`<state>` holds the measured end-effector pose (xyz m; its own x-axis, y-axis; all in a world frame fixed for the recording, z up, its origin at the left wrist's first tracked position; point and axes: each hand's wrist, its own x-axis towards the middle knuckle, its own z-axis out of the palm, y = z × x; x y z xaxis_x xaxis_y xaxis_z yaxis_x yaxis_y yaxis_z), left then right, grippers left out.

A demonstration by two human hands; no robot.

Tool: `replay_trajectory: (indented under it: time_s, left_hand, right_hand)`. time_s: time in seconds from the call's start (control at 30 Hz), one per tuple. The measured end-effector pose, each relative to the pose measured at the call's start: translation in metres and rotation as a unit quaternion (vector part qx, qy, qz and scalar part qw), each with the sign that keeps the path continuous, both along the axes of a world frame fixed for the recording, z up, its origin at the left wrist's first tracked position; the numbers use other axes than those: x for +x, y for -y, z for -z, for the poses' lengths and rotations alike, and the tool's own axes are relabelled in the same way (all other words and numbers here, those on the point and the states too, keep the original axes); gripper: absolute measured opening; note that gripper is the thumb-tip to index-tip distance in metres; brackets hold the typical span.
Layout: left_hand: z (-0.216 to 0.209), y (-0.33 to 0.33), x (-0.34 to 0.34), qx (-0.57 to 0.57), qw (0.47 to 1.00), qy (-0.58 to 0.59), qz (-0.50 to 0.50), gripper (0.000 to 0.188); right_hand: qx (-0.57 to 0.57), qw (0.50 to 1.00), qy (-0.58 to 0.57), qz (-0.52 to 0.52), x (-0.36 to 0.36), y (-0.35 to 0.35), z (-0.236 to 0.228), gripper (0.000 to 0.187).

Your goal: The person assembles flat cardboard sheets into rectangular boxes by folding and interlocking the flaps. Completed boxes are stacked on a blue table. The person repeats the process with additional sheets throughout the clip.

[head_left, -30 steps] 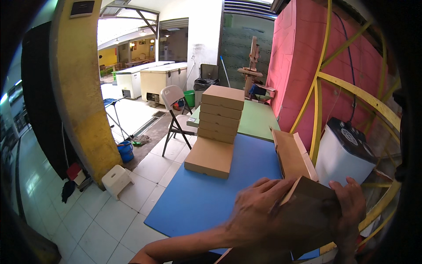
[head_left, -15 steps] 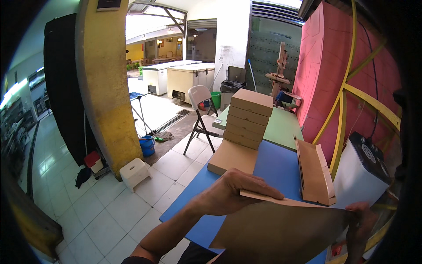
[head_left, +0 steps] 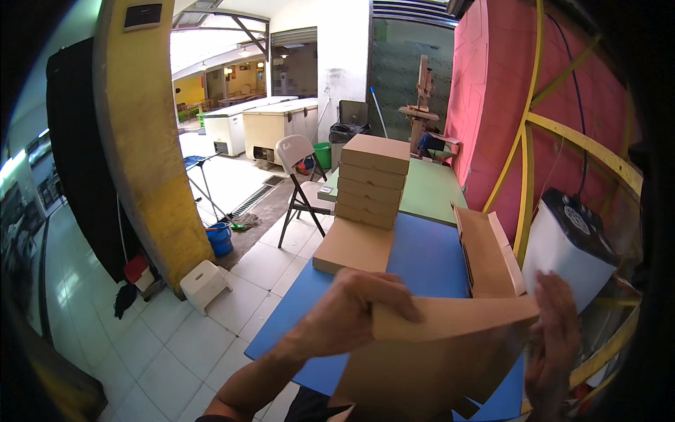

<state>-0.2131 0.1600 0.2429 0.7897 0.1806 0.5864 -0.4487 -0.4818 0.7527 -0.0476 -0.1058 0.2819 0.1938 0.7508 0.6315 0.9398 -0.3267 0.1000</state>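
Observation:
A brown cardboard box blank (head_left: 429,366) is held up over the near part of the blue table (head_left: 429,246), with a long flap bent along its upper edge. My left hand (head_left: 362,306) pinches the blank's upper left corner, thumb on the flap. At the other end, my right hand (head_left: 555,341) is held upright beside the right edge, fingers stretched out and slightly blurred. Whether its palm touches the card I cannot tell. Beyond my left hand lies a closed flat box (head_left: 355,243), with a stack of several closed boxes (head_left: 373,176) behind it.
A partly folded cardboard piece (head_left: 489,257) lies along the table's right side. A green tabletop (head_left: 436,186) adjoins at the back. To the right stand a white appliance (head_left: 569,246) and a yellow metal frame (head_left: 527,183). A folding chair (head_left: 299,169) and white stool (head_left: 204,285) are left.
The blank has tipped so its upper flap now faces me more. My right hand has risen from gripping the right corner to fingers stretched upward. The whole view has shifted slightly.

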Motion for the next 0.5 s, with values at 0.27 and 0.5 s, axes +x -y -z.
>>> replay_trajectory:
  time_s: [0.27,0.5]
  left_hand:
    - [-0.021,0.054,0.009,0.037,0.998,0.013,0.050,0.010]
    - [-0.049,0.057,-0.007,0.180,0.955,-0.229,-0.055,0.020]
  right_hand:
    - [-0.057,0.954,-0.178,-0.235,-0.005,-0.046,0.013,0.036]
    - [-0.040,0.971,-0.170,-0.160,-0.010,-0.045,0.031,0.027]
